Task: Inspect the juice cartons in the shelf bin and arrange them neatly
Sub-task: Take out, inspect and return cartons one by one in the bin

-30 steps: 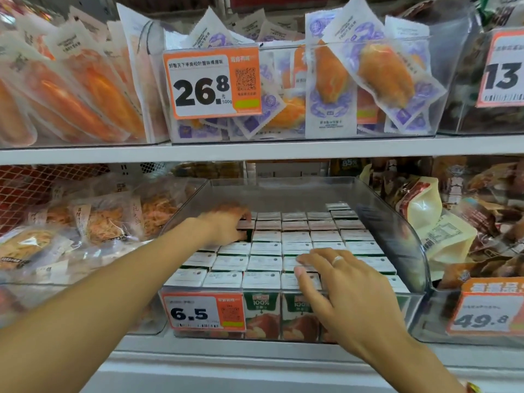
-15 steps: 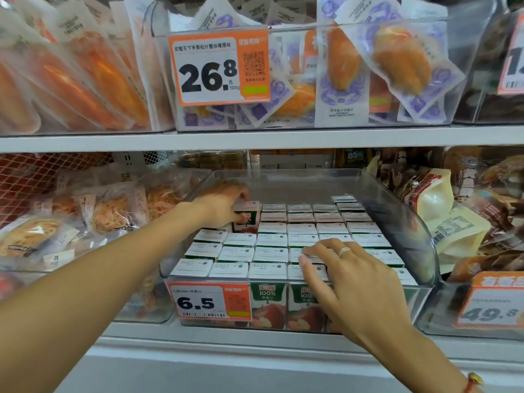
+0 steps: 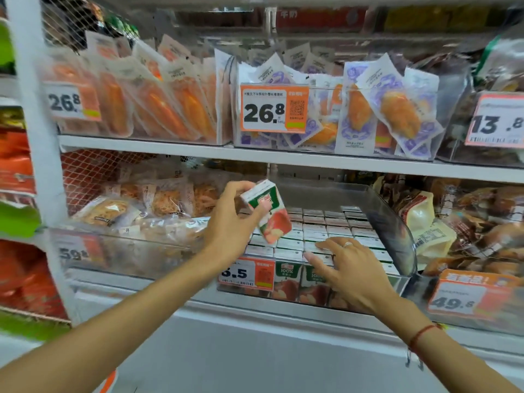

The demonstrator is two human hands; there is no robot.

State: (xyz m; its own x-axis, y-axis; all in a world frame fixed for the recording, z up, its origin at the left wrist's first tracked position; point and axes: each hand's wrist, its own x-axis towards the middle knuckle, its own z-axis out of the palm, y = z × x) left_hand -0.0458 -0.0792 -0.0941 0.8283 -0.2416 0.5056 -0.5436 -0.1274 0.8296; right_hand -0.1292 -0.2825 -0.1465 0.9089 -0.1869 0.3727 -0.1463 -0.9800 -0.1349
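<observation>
This looks like the inspecting step: the left hand (image 3: 226, 222) grips one juice carton (image 3: 269, 212), tilted above the clear shelf bin (image 3: 394, 222), while the right hand (image 3: 344, 269) lies flat, fingers straight, on the packed cartons (image 3: 337, 226) at the front. Next, I'd guess, the carton needs turning upright and slotting into a gap. Around it are chilled shop shelves, bagged snacks and orange price tags (image 3: 273, 109).
</observation>
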